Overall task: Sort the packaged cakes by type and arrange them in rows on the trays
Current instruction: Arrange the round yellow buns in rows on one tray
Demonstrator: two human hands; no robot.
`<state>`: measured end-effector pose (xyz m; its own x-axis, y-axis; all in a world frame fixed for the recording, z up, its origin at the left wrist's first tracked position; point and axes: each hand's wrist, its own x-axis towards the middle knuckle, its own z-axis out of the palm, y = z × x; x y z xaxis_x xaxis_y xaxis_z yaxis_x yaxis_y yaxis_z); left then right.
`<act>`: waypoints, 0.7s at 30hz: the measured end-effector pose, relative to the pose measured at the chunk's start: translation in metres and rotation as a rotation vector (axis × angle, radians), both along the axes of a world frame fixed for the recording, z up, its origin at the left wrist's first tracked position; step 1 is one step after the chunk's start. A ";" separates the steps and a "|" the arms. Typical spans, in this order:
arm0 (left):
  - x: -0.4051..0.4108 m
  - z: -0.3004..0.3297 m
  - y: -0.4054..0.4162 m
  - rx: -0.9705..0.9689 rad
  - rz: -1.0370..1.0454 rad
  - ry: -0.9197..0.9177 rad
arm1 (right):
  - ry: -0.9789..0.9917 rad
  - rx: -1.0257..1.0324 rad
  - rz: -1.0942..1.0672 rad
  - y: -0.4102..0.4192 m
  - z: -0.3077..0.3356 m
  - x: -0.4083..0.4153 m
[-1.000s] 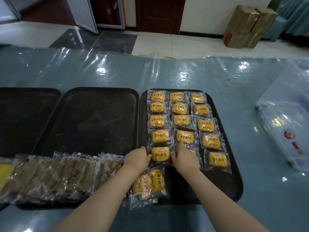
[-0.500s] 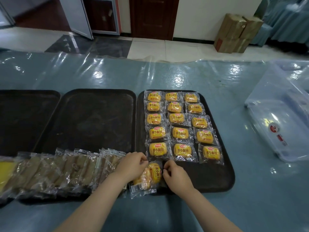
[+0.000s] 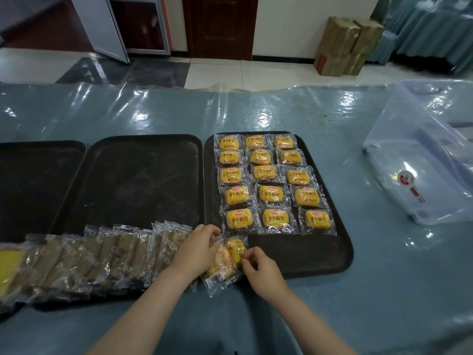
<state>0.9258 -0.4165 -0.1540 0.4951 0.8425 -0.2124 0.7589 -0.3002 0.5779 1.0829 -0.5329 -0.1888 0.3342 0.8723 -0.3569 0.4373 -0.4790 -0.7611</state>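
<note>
Crinkled clear film catches the light on the loose pair of yellow cake packets [image 3: 226,260], which lie at the near-left corner of the right tray [image 3: 302,254], partly hanging over its front rim onto the table [image 3: 384,290].

Head view (the only one I have): my left hand [image 3: 197,249] sits at 9 o'clock of the packets, fingers curled onto their far-left edge, while my right hand [image 3: 261,267] is at 3 to 4 o'clock, its fingertips [image 3: 247,257] pinching the right edge of the printed packet. Both hands touch the pair; I judge the right has the firmer hold on the top one. The pair's long axis runs from 7 toward 1 o'clock, skewed against the tidy grid of yellow cakes [image 3: 271,180], three across and five deep. The open slot lies at 1 to 2 o'clock of the fingers, the bare tray strip just below the nearest row.

Brown packaged cakes [image 3: 102,260] overlap in a row along the near edge of the middle tray [image 3: 133,180], at 9 o'clock.
</note>
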 end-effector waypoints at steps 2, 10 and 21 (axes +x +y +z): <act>0.000 0.002 0.000 -0.024 0.026 -0.029 | 0.044 -0.010 -0.008 -0.002 0.000 0.000; 0.003 0.010 -0.006 -0.122 0.035 -0.006 | 0.214 -0.036 -0.011 -0.010 -0.002 0.009; 0.046 0.025 -0.032 -0.337 0.241 -0.248 | 0.275 0.114 -0.097 -0.042 0.009 0.066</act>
<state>0.9717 -0.4486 -0.1289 0.3643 0.8440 -0.3937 0.6107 0.1027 0.7852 1.1485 -0.5750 -0.1796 0.3218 0.8807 -0.3476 0.1638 -0.4134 -0.8957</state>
